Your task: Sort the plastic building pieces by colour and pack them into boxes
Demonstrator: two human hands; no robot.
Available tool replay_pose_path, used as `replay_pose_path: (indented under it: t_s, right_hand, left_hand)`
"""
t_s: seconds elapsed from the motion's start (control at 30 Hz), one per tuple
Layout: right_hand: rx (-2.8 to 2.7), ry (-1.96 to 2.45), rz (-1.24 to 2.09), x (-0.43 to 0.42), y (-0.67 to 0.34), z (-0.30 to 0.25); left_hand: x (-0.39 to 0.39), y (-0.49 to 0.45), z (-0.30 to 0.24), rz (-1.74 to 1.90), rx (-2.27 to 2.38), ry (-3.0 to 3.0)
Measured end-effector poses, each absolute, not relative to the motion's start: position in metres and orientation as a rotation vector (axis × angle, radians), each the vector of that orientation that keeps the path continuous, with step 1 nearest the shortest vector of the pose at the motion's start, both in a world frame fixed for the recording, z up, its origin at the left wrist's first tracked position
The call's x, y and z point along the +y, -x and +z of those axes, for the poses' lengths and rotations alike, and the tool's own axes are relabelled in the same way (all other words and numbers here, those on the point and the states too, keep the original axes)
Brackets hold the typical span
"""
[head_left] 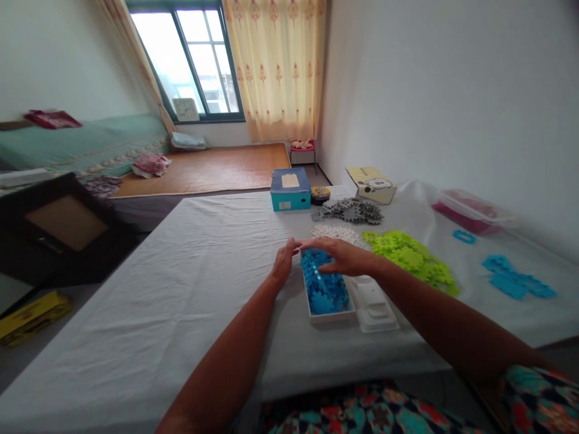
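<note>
In the head view a white open box (pixel 309 301) lies on the white cloth in front of me, filled with blue notched plastic pieces (pixel 332 295). My left hand (pixel 284 259) rests against the box's far left corner, fingers stretched out. Over the far end of the box is my right hand (pixel 339 256), its fingers reaching left to meet the left hand's fingertips and its thumb hanging above the blue pieces. I see nothing held in it. Clear plastic lids or trays (pixel 375 307) lie against the box's right side.
Farther right spread lime-green pieces (pixel 411 256), with white pieces (pixel 337 234) and grey pieces (pixel 350 211) behind. More blue pieces (pixel 515 277) lie near a pink-filled plastic tub (pixel 473 211). A blue carton (pixel 291 190), a round tin (pixel 320 194) and a yellow box (pixel 371 184) stand at the back.
</note>
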State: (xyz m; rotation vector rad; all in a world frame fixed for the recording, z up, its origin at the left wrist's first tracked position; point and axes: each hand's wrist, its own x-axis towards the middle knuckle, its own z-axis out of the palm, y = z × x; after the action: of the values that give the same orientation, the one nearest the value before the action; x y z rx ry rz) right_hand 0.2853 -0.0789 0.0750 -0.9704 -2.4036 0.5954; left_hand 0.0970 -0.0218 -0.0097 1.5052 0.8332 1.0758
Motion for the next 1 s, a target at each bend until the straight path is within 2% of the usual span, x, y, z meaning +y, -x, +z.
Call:
replay_pose_path:
  t_s: [0.23,0.37,0.47,0.63,0.83,1.0]
  right_hand:
    - [-2.283,1.035,0.665,-0.092,-0.303,0.080]
    - [-2.145,1.223,0.531,-0.100,-0.321,0.074]
    - [-2.132,1.344,0.575,-0.109,-0.330,0.063]
    - [-1.998,1.242,0.643,-0.106,-0.313,0.037]
    - [-2.020,1.225,0.303,-0.102,-0.293,0.037]
    - [-2.311,1.059,0.460,-0.137,-0.277,0.054]
  left_hand:
    - [-0.026,-0.101,-0.007,1.056,0.794,-1.805]
    - [-0.033,-0.103,-0.001,1.094,0.850,-2.055]
    - [-0.037,-0.105,0.001,1.094,0.887,-2.126]
    - [-0.038,-0.108,-0.004,0.983,0.789,-2.229]
    - [-0.037,-0.109,-0.014,0.985,0.998,-2.252]
    - [-0.028,-0.107,-0.017,0.989,0.986,-2.040]
